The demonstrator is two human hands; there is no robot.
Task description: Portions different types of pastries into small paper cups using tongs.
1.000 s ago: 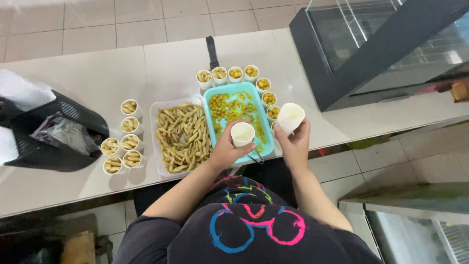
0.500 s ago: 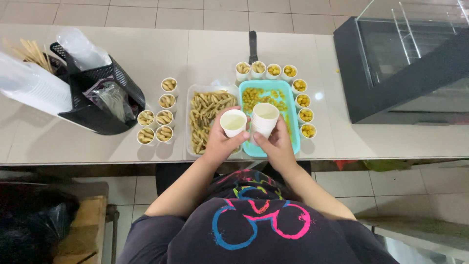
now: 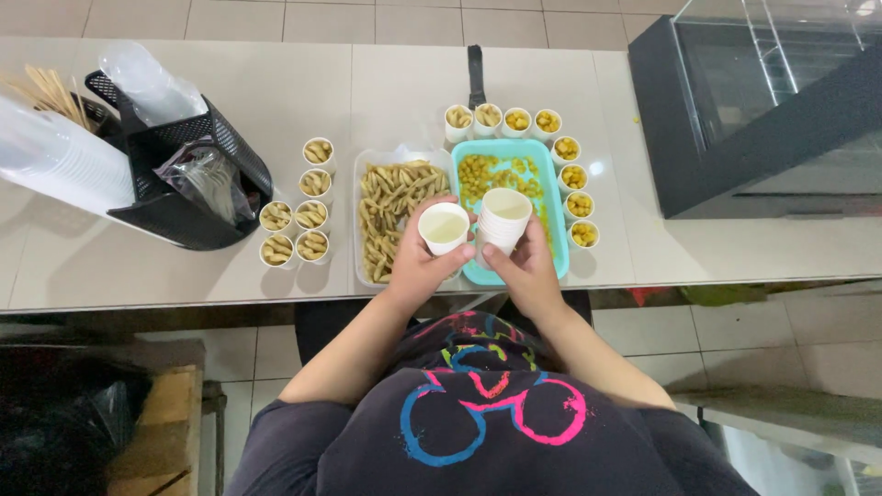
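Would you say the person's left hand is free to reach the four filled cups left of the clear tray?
Probably not at once: the left hand grips a single empty cup. The path itself looks open, since the filled cups stand uncovered just beyond the clear tray.

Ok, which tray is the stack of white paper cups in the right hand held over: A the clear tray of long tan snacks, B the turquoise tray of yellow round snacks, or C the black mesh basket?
B: the right hand holds the stack of white paper cups above the turquoise tray of yellow round snacks, beside the single white paper cup in the left hand.
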